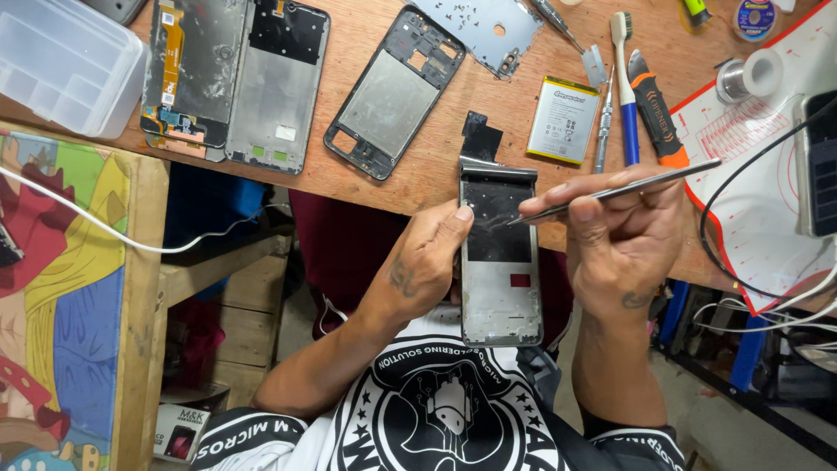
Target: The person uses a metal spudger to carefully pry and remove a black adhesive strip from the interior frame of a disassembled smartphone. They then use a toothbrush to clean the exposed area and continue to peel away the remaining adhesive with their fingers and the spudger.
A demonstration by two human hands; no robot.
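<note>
Holding a stripped phone frame (500, 262) upright at the centre of the frame, the left hand (427, 262) wraps its left edge, thumb pressed on the dark upper panel. Right hand (615, 235) pinches a pair of metal tweezers (610, 187) between thumb and fingers, closed firmly on the shaft; the tips rest at the upper right of the dark panel, touching or just above it, cannot tell which.

Step in hand, as judged: picking or lifting something small off the frame's upper section. Next move calls for a steady frame and fine tip control, so the black flap (479, 135) at the top is not torn.

On the wooden bench (436, 174) above: a second phone frame (392, 92), a battery (563, 119), a blue-handled brush (624, 78), an orange-handled tool (656, 109). Clear plastic box (65, 61) at upper left.
</note>
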